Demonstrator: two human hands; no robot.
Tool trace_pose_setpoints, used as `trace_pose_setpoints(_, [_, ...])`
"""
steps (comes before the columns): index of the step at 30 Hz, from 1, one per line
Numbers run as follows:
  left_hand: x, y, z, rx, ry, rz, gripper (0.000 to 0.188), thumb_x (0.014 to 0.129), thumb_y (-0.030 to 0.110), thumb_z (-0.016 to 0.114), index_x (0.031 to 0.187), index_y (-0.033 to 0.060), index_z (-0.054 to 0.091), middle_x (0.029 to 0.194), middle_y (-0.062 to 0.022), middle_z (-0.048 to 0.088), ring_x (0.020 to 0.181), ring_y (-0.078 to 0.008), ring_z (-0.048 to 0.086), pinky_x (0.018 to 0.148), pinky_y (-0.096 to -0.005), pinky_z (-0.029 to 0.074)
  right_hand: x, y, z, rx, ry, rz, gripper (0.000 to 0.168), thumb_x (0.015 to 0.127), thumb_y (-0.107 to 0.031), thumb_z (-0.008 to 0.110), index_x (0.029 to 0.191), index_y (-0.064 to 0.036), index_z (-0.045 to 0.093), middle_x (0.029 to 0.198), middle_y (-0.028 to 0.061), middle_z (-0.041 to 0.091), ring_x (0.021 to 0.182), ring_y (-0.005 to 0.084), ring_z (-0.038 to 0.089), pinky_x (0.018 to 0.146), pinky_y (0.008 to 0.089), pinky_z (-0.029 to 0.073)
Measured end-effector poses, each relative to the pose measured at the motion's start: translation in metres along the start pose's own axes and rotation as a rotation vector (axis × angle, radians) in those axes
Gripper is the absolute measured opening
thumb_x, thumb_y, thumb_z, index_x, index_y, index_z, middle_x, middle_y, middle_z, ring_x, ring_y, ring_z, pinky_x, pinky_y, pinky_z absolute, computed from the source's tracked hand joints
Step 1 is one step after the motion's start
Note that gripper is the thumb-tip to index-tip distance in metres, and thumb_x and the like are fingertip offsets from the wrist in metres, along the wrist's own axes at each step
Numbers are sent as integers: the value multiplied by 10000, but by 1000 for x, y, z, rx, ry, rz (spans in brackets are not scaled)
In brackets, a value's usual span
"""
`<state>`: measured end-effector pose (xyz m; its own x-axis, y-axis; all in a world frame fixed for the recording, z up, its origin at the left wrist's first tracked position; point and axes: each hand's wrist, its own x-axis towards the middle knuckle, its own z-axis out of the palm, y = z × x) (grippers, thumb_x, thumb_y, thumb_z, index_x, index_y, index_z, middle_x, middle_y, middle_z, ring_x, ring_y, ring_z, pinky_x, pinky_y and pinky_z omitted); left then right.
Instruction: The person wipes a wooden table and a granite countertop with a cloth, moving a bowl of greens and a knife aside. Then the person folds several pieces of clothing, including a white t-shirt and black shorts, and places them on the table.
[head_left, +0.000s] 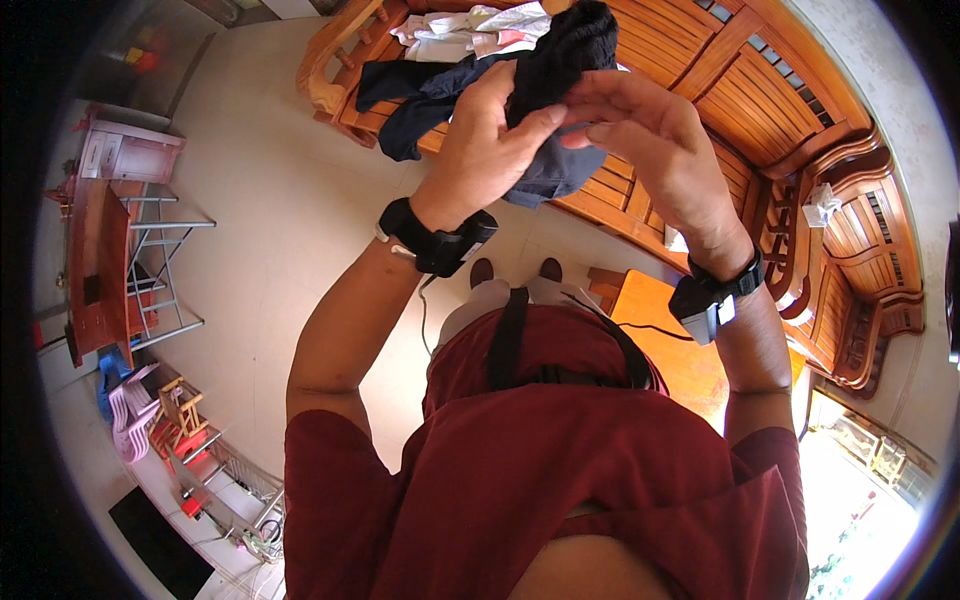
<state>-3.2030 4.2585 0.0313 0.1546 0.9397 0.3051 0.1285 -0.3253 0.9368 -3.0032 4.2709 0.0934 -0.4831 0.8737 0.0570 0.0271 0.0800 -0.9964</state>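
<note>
A bunched black fabric item (568, 56) is held up between both hands over a slatted wooden bench. My left hand (480, 150) grips it from the left side, thumb pointing right and the other fingers mostly hidden behind. My right hand (660, 139) curls in from the right, its fingertips against the lower part of the fabric. Just below hangs a dark grey-blue cloth (555, 176); whether it joins the black item cannot be told. Dark garments (409, 112) lie on the bench, partly over its front edge, with white clothes (472, 30) behind them.
The carved wooden bench (600, 199) runs along the far side and meets a wooden armchair (862, 240) bearing a tissue pack (822, 205). An orange-topped wooden table (660, 330) stands close at my right. Folding metal legs (161, 270) and stacked stools (180, 409) line the left.
</note>
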Motion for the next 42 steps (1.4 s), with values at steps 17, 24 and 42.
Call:
trace_pose_setpoints(17, [-79, -18, 31, 265, -205, 29, 668, 691, 194, 874, 1252, 65, 535, 1118, -128, 628, 1060, -340, 600, 939, -434, 425, -34, -41, -19, -820, -169, -204, 315, 652, 1, 774, 929, -2, 624, 817, 138, 615, 756, 344, 639, 672, 370, 492])
trace_pose_setpoints(24, [-138, -71, 22, 328, -212, -113, 442, 665, 3, 762, 1081, 69, 629, 1059, -105, 623, 1043, -313, 574, 883, -416, 422, -57, -79, -35, -797, -220, -369, 379, 593, -65, 792, 938, 22, 661, 881, 174, 680, 791, 314, 669, 687, 370, 512])
trace_pose_setpoints(42, [-106, -90, -87, 778, 235, 159, 210, 817, -30, 583, 1010, 25, 642, 1001, -151, 650, 945, -373, 583, 895, -455, 404, -83, -14, -53, -979, 410, -90, 503, 727, 188, 659, 1153, -78, 693, 1149, 76, 722, 1074, 187, 678, 930, 306, 534])
